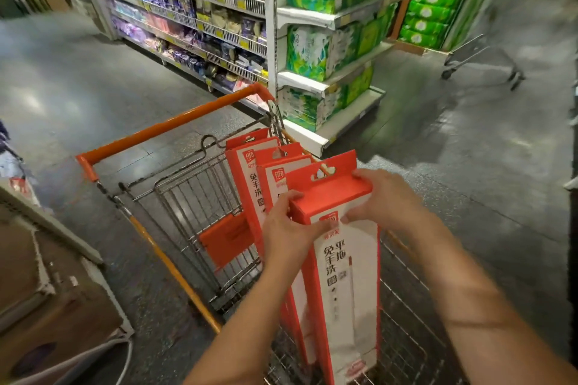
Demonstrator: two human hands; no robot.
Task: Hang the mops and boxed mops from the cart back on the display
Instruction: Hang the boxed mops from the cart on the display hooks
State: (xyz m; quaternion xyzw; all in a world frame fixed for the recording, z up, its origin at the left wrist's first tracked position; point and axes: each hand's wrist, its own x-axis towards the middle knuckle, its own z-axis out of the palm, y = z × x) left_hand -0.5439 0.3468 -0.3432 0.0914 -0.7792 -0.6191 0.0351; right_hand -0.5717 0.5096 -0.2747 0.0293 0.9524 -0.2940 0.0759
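At centre left of the frame stands a wire shopping cart (194, 197) with an orange push bar. Three tall, narrow red-and-white cardboard mop boxes stand on end in its basket, one behind the other. The two rear boxes (250, 172) sit near the middle of the frame, untouched. The person's left hand (289, 228) grips the left edge of the front box (347, 275) near its top, with the fingers (294, 197) curled round the side and the thumb laid on the printed face. The right hand (387, 200) clamps the top right corner, fingers over the lid and thumb on the face. Both hands are thus closed on this one box, whose lower end reaches down into the basket at lower centre. The box will probably feel light but long and awkward to swing. Its cardboard looks stiff along the edges, yet the broad face could dent under a squeeze, and the smooth print may slip. A hold on the two long edges near the top looks sound. The thin red hang tab (323, 172) with its cut-out slot could tear, so it is best left for the display hook. At upper right, white shelves (308, 17) carry green packs (309, 53).
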